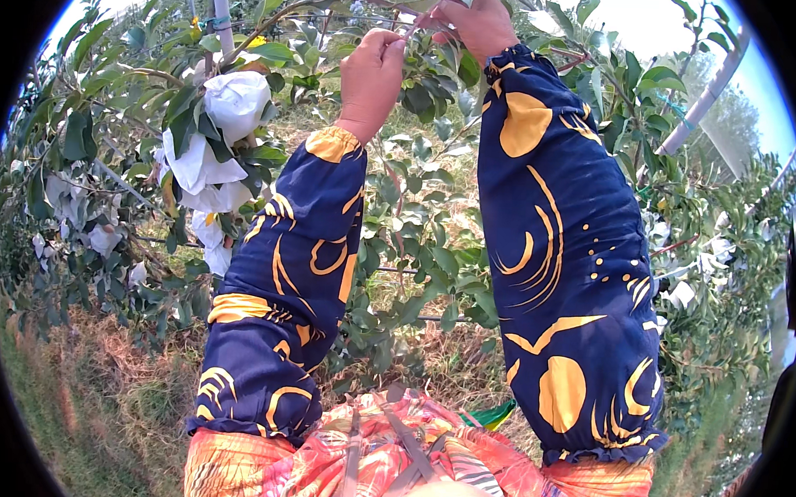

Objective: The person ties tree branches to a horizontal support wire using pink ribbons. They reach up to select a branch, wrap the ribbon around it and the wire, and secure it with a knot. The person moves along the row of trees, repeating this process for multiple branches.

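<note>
My left hand [374, 77] is raised in front of me, thumb and forefinger pinched on a thin pinkish strip [416, 27]. This strip runs up to my right hand [477, 26], whose bent fingers grip its other end near the top rim. The right fingertips are partly cut off by the rim and by leaves. Just above the left hand, a leafy fruit-tree branch [301, 5] arches across. To the left hang fruits wrapped in white bags, the nearest being a round bagged fruit [237, 105] with a loose white bag [200, 166] below it.
A pale pole [222, 15] stands at upper left, and another slanted pole [702, 95] at right. More white bags [104, 238] hang among leaves on both sides. Dark horizontal lines [445, 318] cross behind the foliage. Dry grass [117, 383] covers the ground.
</note>
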{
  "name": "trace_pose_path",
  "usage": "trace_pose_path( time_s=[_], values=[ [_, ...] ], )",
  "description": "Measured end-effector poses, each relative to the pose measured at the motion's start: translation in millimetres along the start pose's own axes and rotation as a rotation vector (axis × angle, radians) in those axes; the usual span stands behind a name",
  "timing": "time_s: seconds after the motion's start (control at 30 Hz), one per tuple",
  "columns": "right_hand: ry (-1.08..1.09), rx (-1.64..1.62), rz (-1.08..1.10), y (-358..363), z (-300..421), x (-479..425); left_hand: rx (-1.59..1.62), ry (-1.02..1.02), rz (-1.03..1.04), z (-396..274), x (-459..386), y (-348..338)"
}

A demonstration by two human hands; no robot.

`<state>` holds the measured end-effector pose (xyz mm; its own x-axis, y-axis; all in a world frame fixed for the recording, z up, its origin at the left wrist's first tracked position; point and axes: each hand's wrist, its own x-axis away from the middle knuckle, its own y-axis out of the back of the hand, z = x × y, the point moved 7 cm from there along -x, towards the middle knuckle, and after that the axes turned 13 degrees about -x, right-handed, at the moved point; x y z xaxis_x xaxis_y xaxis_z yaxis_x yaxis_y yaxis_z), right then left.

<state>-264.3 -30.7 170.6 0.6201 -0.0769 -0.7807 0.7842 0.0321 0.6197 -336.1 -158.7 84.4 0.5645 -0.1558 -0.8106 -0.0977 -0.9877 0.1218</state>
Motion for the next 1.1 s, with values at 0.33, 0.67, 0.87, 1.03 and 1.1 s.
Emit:
trace_pose_path(
  time_s=[0.33,0.67,0.87,1.03,1.1],
  values=[
    [-0.272,-0.146,-0.366,-15,-50,0,0.249,0.129,0.141,17,24,3],
    [-0.536,-0.386,-0.621,-17,-41,14,0.379,0.252,0.280,45,20,-15],
    [-0.050,0.566,-0.129,-24,-70,-13,0.556,0.389,0.506,30,29,-36],
    [0.021,-0.071,-0.283,35,68,45,0.665,0.513,0.668,43,88,11],
    [0.168,-0.107,-0.393,57,113,98,0.757,0.524,0.751,47,122,21]
  ],
)
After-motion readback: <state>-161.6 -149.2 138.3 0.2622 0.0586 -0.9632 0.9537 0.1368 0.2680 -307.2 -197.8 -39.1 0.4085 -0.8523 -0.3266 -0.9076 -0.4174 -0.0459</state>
